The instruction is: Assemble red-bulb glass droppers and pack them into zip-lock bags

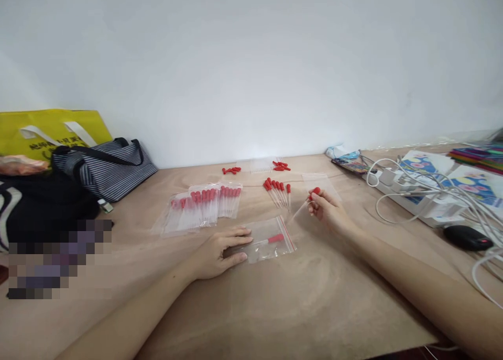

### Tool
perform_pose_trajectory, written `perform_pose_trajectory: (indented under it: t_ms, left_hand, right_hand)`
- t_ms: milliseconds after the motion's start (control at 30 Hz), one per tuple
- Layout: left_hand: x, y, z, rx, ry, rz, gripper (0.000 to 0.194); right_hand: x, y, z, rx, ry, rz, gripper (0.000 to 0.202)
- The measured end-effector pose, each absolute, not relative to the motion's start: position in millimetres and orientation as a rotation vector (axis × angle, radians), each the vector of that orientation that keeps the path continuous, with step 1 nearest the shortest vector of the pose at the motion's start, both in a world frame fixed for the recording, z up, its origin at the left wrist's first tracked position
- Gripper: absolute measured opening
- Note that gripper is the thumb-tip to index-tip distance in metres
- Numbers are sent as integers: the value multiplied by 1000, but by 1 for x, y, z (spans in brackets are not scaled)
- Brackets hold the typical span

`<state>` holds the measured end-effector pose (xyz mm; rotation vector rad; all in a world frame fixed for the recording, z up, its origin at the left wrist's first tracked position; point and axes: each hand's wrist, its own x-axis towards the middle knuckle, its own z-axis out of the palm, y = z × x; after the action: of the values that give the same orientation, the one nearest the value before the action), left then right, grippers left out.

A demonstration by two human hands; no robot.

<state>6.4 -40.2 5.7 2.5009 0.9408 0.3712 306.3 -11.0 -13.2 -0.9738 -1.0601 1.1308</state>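
Observation:
A clear zip bag [259,252] lies flat at the middle of the table, with one red-topped dropper [275,238] inside. My left hand [222,250] rests on the bag's left end, fingers spread. Between the fingertips of my right hand [324,208] is the red bulb of another dropper [314,191], its thin clear tube slanting down to the left. Several loose droppers [279,188] lie fanned out behind the bag. To the left, filled bags of droppers [204,205] overlap one another. An unfilled clear bag [320,182] lies behind my right hand.
Loose red bulbs [231,170] and thin clear tubes [261,165] lie near the wall. A striped bag [113,168] and a yellow bag [78,121] stand at the left. White cables [396,195], a power strip [436,216] and a black mouse [467,237] are at the right.

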Motion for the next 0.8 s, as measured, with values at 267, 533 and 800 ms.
perform_pose_trajectory:
  t_ms: [267, 533, 800]
  left_hand:
    - [6, -41, 4, 2513, 931, 397, 35]
    - [7, -41, 5, 2511, 952, 383, 36]
    - [8, -40, 5, 2497, 948, 392, 35]
  right_hand:
    - [295, -26, -15, -906, -807, 1222, 33]
    - [286, -34, -16, -934, -828, 1199, 36]
    - [288, -30, -15, -924, -795, 1157, 36]
